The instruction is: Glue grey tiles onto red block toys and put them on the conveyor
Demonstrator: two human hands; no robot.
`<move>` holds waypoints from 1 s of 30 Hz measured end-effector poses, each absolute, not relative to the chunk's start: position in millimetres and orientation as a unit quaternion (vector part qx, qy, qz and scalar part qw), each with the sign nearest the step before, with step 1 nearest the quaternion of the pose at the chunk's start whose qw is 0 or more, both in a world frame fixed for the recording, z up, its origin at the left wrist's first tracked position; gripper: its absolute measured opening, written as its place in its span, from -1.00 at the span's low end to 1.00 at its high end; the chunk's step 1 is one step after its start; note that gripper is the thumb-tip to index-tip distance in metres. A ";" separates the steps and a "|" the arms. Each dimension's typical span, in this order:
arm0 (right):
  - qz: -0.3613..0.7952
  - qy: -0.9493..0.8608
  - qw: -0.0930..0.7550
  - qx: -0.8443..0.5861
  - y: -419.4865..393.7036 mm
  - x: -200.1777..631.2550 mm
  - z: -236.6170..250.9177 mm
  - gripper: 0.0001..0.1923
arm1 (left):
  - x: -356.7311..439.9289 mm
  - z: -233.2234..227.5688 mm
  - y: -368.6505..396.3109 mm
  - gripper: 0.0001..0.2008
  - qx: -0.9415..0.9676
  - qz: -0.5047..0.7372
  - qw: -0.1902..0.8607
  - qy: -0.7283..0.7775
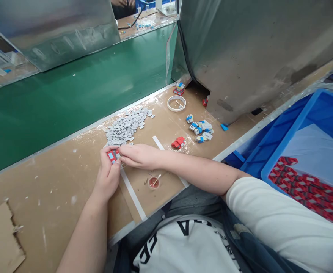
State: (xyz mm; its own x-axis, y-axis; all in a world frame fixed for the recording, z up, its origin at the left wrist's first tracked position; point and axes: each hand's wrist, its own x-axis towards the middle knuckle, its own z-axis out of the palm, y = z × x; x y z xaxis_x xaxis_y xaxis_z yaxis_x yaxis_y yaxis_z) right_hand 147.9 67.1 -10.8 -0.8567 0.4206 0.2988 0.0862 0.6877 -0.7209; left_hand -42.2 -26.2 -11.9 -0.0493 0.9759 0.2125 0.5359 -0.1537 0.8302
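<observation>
Between my hands is a small red block-like plastic part (113, 156) with a light blue panel and a grey band. My left hand (109, 175) is closed around its left and lower side, thumb and fingers gripping it. My right hand (139, 156) is closed at its right end, fingertips pressed to the part next to a small whitish patch; whether they also pinch a separate small piece cannot be made out. Just beyond the hands lies a heap of small grey-white tiles (123, 127). Nearer my body sits a small cup of reddish liquid (154, 182) with a stick in it.
Right of the heap are a roll of tape (176, 103), red pieces (178, 142) and several blue, white and yellow blocks (202, 131). A metal panel (257, 64) and a green partition (84, 87) bound the bench. A blue bin (286, 136) at right holds rows of red parts (311, 189).
</observation>
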 end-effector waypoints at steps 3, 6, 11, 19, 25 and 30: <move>0.393 -0.884 0.217 -0.131 67.7 149.2 -9.2 -0.78 | -43.2 -14.5 -27.6 -0.64 0.632 0.404 0.266 0.605; 0.416 -0.875 0.213 -0.125 68.1 149.2 -9.1 -0.77 | -42.7 -18.4 -28.1 -0.65 0.636 0.408 0.255 0.603; 0.432 -0.864 0.227 -0.121 67.5 146.7 -9.8 -0.77 | -37.2 -26.6 -27.5 -0.66 0.620 0.468 0.216 0.591; 0.293 -0.915 0.267 -0.068 63.3 152.9 -3.4 -0.70 | -24.7 -17.9 -27.3 -0.76 0.694 0.553 0.132 0.442; 0.159 -0.946 0.279 -0.040 59.4 154.1 -3.2 -0.60 | -24.4 -7.9 -29.7 -0.75 0.724 0.542 0.088 0.418; 0.167 -0.950 0.264 -0.028 56.4 153.3 -0.7 -0.62 | -26.3 -4.4 -31.5 -0.74 0.730 0.545 0.078 0.405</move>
State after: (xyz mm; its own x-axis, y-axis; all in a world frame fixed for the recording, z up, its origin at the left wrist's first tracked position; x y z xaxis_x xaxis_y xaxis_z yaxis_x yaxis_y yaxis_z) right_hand 153.3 56.4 -0.7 -0.8592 0.1413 0.4918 -0.0345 0.9429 -0.3313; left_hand -26.3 -31.5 -4.4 0.0772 0.6763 0.7326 0.5059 -0.6597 0.5557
